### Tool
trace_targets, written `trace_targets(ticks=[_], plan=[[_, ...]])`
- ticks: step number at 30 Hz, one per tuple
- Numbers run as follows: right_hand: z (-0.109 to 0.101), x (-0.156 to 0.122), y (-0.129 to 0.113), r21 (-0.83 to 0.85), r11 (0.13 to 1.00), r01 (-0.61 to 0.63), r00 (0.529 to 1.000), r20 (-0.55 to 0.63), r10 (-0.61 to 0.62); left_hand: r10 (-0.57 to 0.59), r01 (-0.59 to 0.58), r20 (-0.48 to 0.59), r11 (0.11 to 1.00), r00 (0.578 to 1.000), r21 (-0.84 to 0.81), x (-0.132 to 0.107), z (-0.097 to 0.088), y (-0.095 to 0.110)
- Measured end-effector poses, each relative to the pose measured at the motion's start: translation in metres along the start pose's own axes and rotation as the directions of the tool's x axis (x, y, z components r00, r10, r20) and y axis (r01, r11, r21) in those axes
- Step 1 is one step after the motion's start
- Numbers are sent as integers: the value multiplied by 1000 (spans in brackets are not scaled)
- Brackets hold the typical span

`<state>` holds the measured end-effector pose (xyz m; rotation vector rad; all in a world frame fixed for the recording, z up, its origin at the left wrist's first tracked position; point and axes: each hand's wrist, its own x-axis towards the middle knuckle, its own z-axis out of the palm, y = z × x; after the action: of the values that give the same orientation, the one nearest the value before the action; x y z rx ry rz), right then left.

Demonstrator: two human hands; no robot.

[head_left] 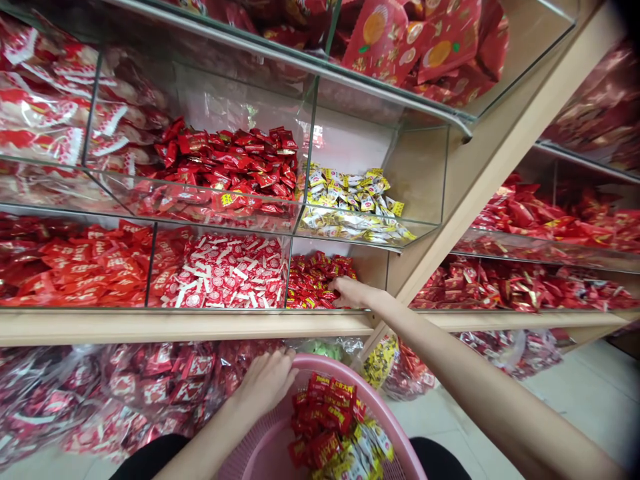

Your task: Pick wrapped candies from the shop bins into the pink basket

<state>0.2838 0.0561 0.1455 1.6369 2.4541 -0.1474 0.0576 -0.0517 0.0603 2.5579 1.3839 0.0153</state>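
Note:
My left hand (270, 378) is closed on the rim of a pink plastic basket (395, 420), held low in front of my knees. Inside the basket lie red-wrapped candies (325, 417) and yellow-and-white wrapped candies (357, 457). My right hand (349, 293) reaches into a bottom-row bin, at the right edge of a pile of small red-and-yellow wrapped candies (313, 277). Its fingers curl down at the pile. Whether they grip a candy is hidden.
Glass dividers part the bins. Red candies (240, 160) and yellow-and-white candies (350, 190) fill bins above; red-and-white candies (230, 267) lie to the left. A slanted wooden post (480, 173) stands beside my right arm. Bagged candies (160, 380) sit under the wooden shelf edge (200, 327).

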Motion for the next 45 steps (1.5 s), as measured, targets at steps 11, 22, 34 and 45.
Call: trace_targets(ticks=[11, 22, 34, 45], plan=[[-9, -13, 11, 247, 969, 24, 998, -56, -10, 18, -18, -29, 999, 999, -32, 1, 4, -2], [-45, -32, 9, 411, 911, 17, 967, -239, 90, -47, 41, -64, 994, 997, -100, 3, 5, -6], [1, -111, -77, 275, 923, 271, 933, -312, -181, 2, 26, 26, 45, 1000, -999, 0, -29, 20], [48, -130, -101, 197, 974, 116, 971, -230, -70, 195, 161, 159, 5, 968, -987, -4, -15, 29]])
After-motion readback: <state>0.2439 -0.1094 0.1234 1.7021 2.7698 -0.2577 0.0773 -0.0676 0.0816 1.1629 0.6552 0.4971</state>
